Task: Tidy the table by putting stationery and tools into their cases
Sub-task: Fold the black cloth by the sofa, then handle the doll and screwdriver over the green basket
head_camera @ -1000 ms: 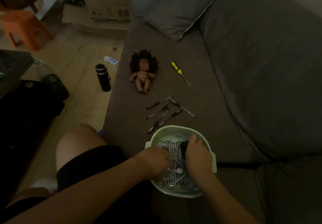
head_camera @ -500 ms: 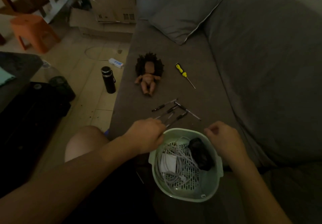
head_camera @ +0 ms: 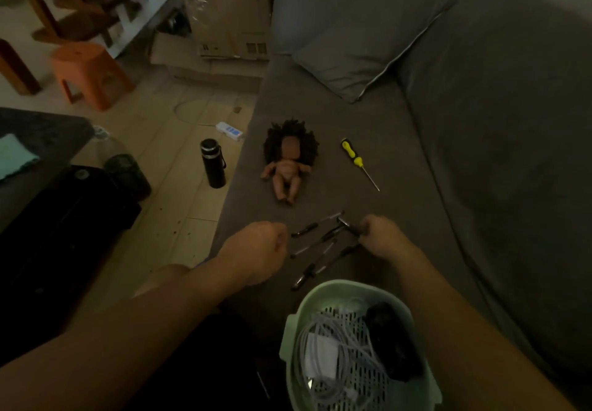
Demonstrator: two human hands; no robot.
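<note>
Left hand (head_camera: 259,250) is hovering curled just beside the left edge of the scattered pens (head_camera: 331,235) on the sofa seat (head_camera: 400,202); its fingers are folding under, so I cannot tell whether it is holding anything. Right hand (head_camera: 381,237) is reaching in from the other side and appears to be pinching the end of one pen (head_camera: 350,229) between thumb and fingertips.

These pens are looking light, stiff and slick-barrelled, and likely to roll on the soft fabric. Taking each around the middle of the barrel, or gathering several side by side, is probably the surer hold.

An orange stool (head_camera: 86,71) and a black flask (head_camera: 212,162) are standing on the floor at left. A doll (head_camera: 288,167) is lying face up just beyond the pens, with a yellow-handled screwdriver (head_camera: 352,154) further right and a grey cushion (head_camera: 362,55) behind. A green basket (head_camera: 336,285) holding white cable (head_camera: 320,333) is sitting just beside the nearest pens. Nothing is blocking the reach, though no pen case is showing.
</note>
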